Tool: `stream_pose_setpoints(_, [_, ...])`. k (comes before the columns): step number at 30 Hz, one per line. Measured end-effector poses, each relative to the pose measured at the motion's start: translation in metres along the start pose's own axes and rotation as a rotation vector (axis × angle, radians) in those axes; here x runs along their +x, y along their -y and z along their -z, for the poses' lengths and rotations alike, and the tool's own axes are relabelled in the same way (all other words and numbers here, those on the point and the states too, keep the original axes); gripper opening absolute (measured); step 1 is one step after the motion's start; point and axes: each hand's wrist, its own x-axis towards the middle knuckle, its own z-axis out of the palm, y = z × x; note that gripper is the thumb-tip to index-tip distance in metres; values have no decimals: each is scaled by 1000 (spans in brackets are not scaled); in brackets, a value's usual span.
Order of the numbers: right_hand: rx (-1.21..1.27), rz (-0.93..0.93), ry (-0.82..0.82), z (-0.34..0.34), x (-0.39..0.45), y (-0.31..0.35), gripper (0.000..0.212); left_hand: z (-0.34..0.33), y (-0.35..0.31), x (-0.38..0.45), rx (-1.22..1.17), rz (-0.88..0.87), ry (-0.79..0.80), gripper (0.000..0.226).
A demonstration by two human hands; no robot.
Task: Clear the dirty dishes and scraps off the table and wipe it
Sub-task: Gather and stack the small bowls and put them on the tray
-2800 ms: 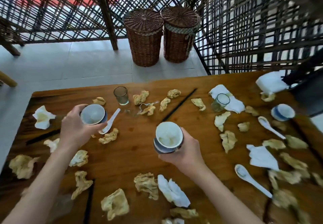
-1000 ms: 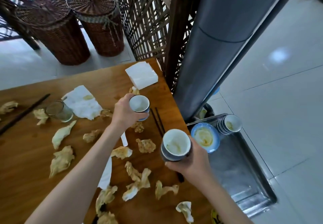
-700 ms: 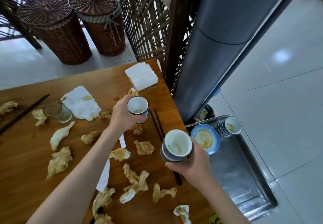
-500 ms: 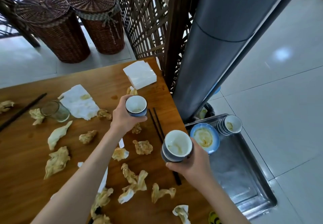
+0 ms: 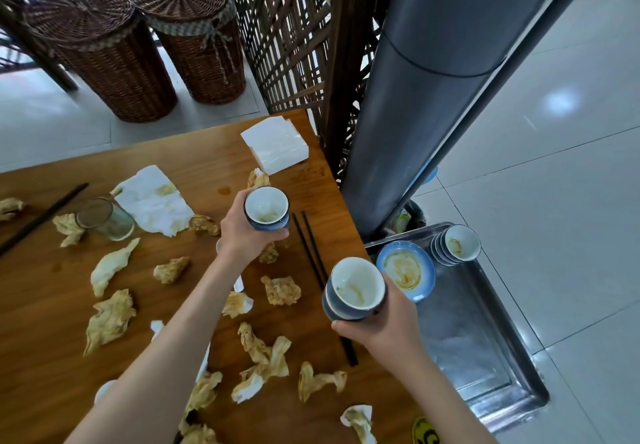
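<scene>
My left hand (image 5: 242, 232) grips a small blue cup with a white, stained inside (image 5: 266, 207) above the wooden table (image 5: 41, 339). My right hand (image 5: 384, 326) holds a stack of blue bowls (image 5: 355, 291) over the table's right edge. Beside the table, lower down, a metal tray (image 5: 485, 350) carries a dirty blue plate (image 5: 405, 270) and a stack of small bowls (image 5: 457, 244). Crumpled soiled napkins (image 5: 107, 319) lie all over the table, with black chopsticks (image 5: 311, 249) and a drinking glass (image 5: 104, 218).
A pack of white napkins (image 5: 277, 144) lies at the table's far corner, a stained tissue (image 5: 152, 199) beside the glass. A grey column (image 5: 422, 97) and wooden lattice (image 5: 287, 35) rise behind the table. Two wicker baskets (image 5: 145, 42) stand on the tiled floor.
Since 2.8 s ago I have turned from the table's middle to its right end, carrying both dishes. Over the last second my left hand moved the cup slightly right.
</scene>
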Motion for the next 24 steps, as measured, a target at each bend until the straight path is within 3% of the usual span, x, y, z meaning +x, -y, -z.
stream_pose_setpoints(16, [13,-8,-69,38,-8,-16,66,-8,-11,-10,29,67,-47,83])
stream_pose_setpoints(24, [2,-17,-37,91,-10,-47,69,-33,-58,-50,-44,-33,-97,74])
